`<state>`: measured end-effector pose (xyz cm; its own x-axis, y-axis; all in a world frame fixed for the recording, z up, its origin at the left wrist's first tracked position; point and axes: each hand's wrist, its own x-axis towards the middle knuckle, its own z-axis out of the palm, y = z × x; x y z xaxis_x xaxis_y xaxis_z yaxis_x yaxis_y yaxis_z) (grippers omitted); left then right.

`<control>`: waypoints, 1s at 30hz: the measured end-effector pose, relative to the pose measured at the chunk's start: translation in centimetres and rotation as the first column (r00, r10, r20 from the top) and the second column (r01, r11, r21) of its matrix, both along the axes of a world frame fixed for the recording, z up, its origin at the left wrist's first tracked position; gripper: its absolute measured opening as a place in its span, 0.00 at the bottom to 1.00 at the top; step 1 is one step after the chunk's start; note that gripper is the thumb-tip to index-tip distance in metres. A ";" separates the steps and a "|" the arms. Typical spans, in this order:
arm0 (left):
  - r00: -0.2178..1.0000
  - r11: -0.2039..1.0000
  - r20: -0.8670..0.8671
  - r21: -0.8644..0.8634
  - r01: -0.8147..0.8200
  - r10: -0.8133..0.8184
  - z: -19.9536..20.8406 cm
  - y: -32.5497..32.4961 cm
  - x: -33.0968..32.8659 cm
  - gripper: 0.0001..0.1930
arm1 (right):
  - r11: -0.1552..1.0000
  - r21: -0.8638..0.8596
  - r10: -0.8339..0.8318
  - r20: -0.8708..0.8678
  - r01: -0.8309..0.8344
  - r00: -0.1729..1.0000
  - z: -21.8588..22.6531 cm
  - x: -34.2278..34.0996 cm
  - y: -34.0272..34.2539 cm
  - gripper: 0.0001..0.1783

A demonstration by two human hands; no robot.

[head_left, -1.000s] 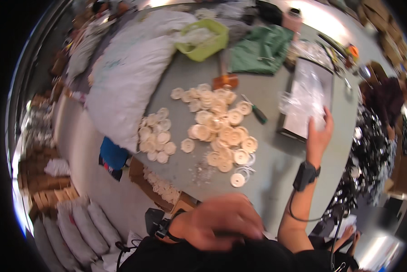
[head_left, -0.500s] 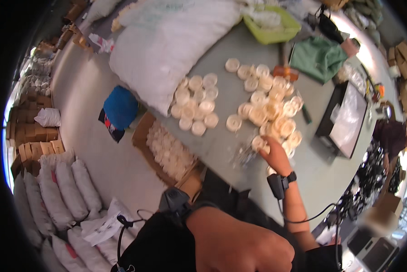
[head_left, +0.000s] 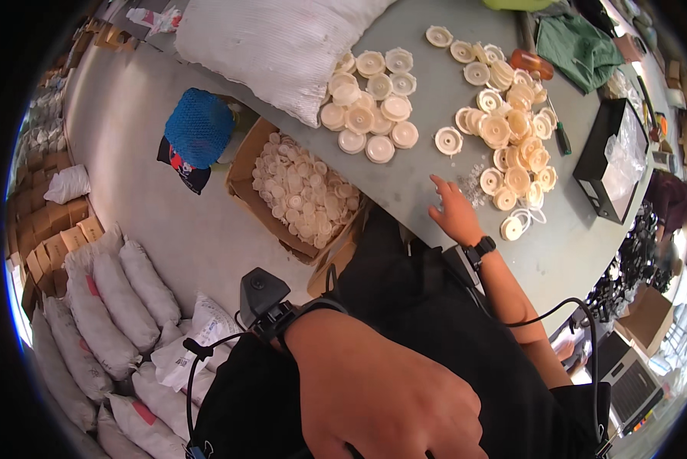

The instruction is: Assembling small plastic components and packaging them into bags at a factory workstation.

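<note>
My right hand [head_left: 456, 214] hovers over the near edge of the grey table [head_left: 412, 187], fingers apart and holding nothing. Just beyond its fingertips are small clear bits [head_left: 475, 185]. A loose pile of cream round plastic caps [head_left: 518, 122] spreads to the right of that hand, and one separate cap [head_left: 448, 141] lies ahead of it. Further left, a second group of caps [head_left: 379, 107] rests against a large white sack. Close to the camera at the bottom is my left hand [head_left: 389, 390], back up, knuckles bent; its fingertips are hidden.
A cardboard box [head_left: 244, 164] full of small whitish pieces stands below the table edge. The white woven sack [head_left: 274, 50] covers the table's far left. An orange-handled tool [head_left: 532, 64], green cloth [head_left: 577, 50] and black tray [head_left: 600, 164] lie right. Filled sacks [head_left: 98, 329] crowd the floor.
My right hand has drawn back from the caps toward the table edge, its fingers now spread and empty. My left hand has shifted slightly left. The whole view has tilted lower.
</note>
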<state>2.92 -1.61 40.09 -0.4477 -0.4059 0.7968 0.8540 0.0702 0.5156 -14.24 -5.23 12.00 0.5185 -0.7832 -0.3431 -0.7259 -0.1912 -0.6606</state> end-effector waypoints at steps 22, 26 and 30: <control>0.985 0.993 -0.145 0.050 0.107 -0.098 2.5 -4.7 4.7 0.21 | 0.983 0.051 -0.169 -0.098 0.175 0.981 0.4 -0.9 -2.6 0.29; 0.995 0.975 -0.093 -0.221 0.004 -0.025 1.9 -4.8 4.8 0.21 | 0.992 0.014 -0.125 -0.104 0.127 0.987 -1.4 -0.6 -2.3 0.29; 0.991 0.999 -0.133 0.036 0.035 -0.030 3.7 -4.8 5.5 0.22 | 0.998 0.026 -0.055 -0.047 0.057 0.997 -2.0 0.5 -2.8 0.30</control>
<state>8.43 -6.43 43.79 -0.3531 -0.4237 0.8342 0.9163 0.0235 0.3998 -13.77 -8.02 9.96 0.4571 -0.8006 -0.3873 -0.7649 -0.1317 -0.6305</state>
